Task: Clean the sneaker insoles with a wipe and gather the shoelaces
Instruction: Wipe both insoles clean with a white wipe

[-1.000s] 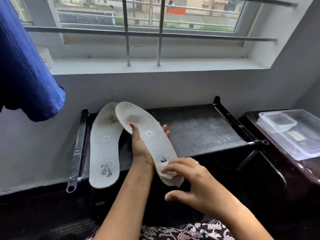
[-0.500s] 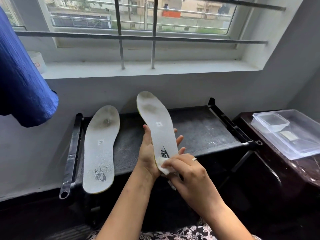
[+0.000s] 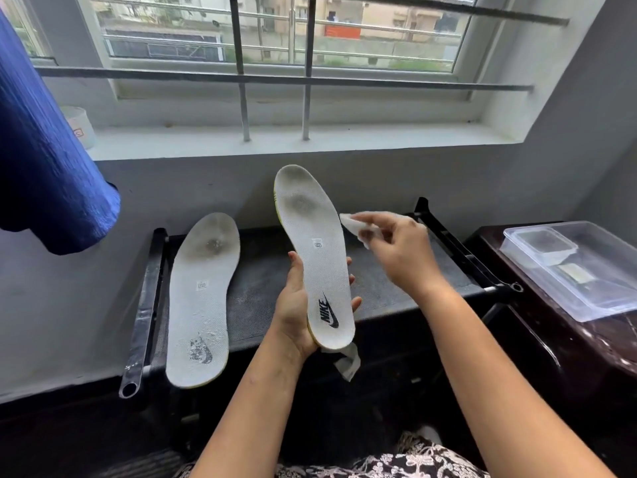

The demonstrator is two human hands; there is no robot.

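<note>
Moved up, right hand (image 3: 403,257) pinches the wipe (image 3: 351,224) just beside the insole (image 3: 317,250) gripped in left hand (image 3: 293,315).

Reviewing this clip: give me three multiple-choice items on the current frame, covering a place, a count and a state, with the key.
1. Where does the loose insole lie?
A. in a sink
B. on a chair
C. on the black rack

2. How many insoles show?
A. one
B. two
C. three

3. What is the right hand doing?
A. pinching a wipe
B. resting empty
C. pulling a shoelace

Key:
1 C: its whole length rests on the rack's shelf.
2 B: one is on the rack, and the held insole is in the left hand.
3 A: the white wipe shows at its fingers.
</note>
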